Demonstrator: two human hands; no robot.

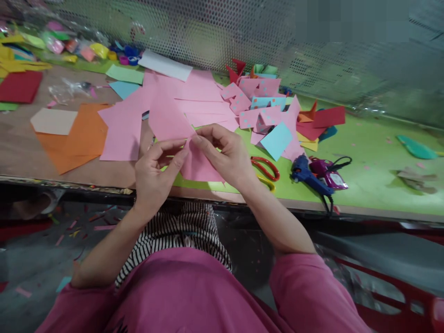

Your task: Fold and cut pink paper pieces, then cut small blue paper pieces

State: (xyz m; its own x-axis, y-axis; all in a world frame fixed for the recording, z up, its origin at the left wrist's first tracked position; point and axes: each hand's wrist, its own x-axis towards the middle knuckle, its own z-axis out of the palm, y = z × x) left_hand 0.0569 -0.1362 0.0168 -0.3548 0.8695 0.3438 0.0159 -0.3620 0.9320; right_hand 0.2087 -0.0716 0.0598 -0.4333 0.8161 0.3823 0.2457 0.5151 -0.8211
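Note:
Both hands pinch a sheet of pink paper (169, 113) just above the table's near edge. My left hand (154, 173) grips it between thumb and fingertips near the middle. Close beside it, my right hand (225, 152) has thumb and forefinger pressed on the same spot. One part of the paper rises up and left of the fingers; another part hangs below them. Whether it is folded or two pieces overlap, I cannot tell. Behind it lie more pink sheets (201, 90). Scissors with orange and yellow handles (266, 166) rest right of my right hand, partly hidden by it.
Cut pink pieces with blue dots (260, 88) are heaped at the back right. A blue glue gun (310, 175) lies near the front edge beside a purple device (329, 173). Orange paper (86, 134) lies left. A perforated metal panel (215, 32) stands along the back.

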